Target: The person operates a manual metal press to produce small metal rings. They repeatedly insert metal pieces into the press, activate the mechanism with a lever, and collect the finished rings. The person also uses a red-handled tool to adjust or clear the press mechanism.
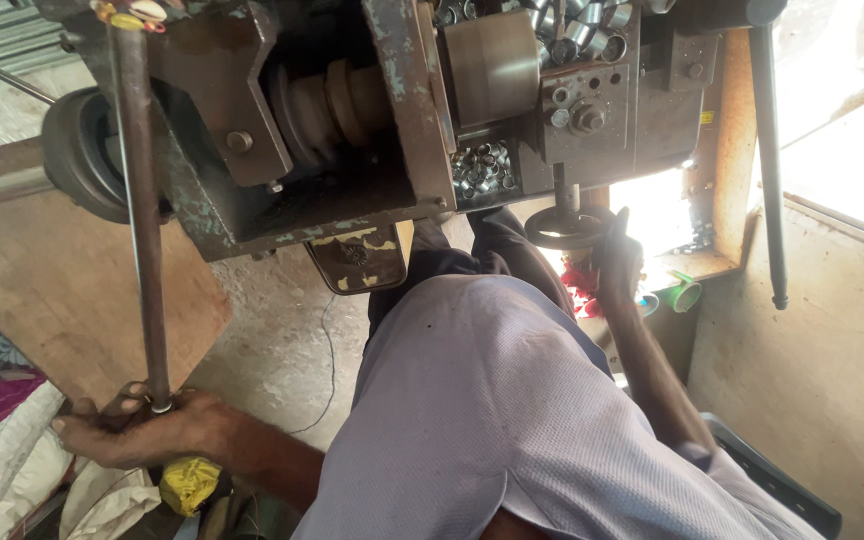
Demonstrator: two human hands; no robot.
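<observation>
Left hand (pixel 137 425) is clenched around the long lever (pixel 142 220); right hand (pixel 617 265) grips the handwheel (pixel 564 228). Sleeve could be snagged by the spindle (pixel 337 105) if leaned closer.

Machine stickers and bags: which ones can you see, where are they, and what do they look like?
Plate: under the machine, dark rectangle, worn yellow edge.
Sticker: machine's right side, tiny, yellow.
Bag: below the left hand, crumpled, yellow.
Sacks: bottom left, white.
</observation>
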